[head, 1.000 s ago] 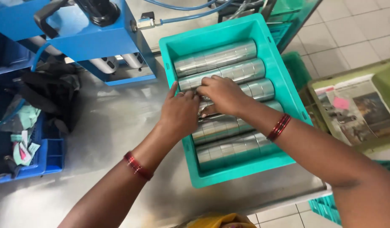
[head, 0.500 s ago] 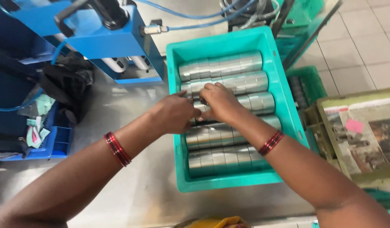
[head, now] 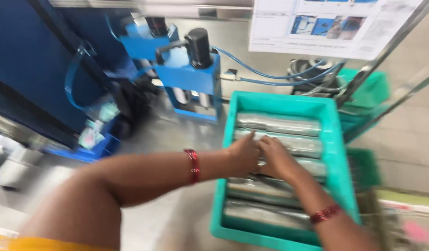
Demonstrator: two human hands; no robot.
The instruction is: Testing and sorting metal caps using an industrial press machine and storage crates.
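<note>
While both hands meet over the middle of the teal crate [head: 335, 139], the left hand [head: 244, 153] lies fingers-down on a row of shiny metal cylinders [head: 277, 124], and the right hand [head: 276, 158] presses just beside it; blur hides whether either hand has closed on a piece. Rows of cylinders lie side by side, filling the crate. Red bangles [head: 192, 166] ring both wrists. Behind stands a blue press machine [head: 189, 76] with hoses.
</note>
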